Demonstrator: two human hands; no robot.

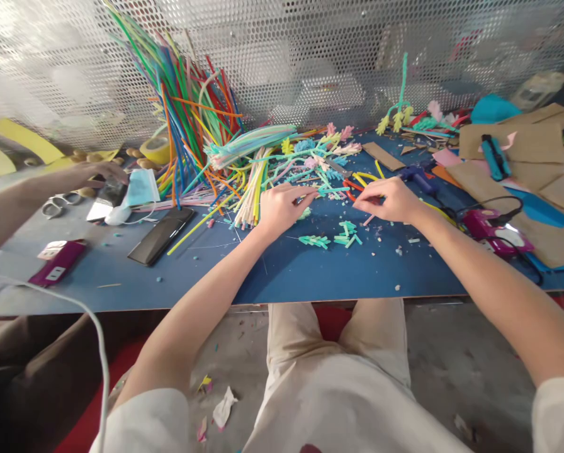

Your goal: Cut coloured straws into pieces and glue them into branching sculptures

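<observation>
Perhaps three green clusters (314,241) (347,234) (304,214), one partly hidden, near two bare hands (281,209) (389,200).

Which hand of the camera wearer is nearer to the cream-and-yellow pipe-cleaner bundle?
Left. The left hand is just right of the pipe-cleaner bundle; the right hand is farther right.

The blue table (305,277) carries pipe cleaners (253,143), green clippings (315,241), a black phone (162,236).
</observation>
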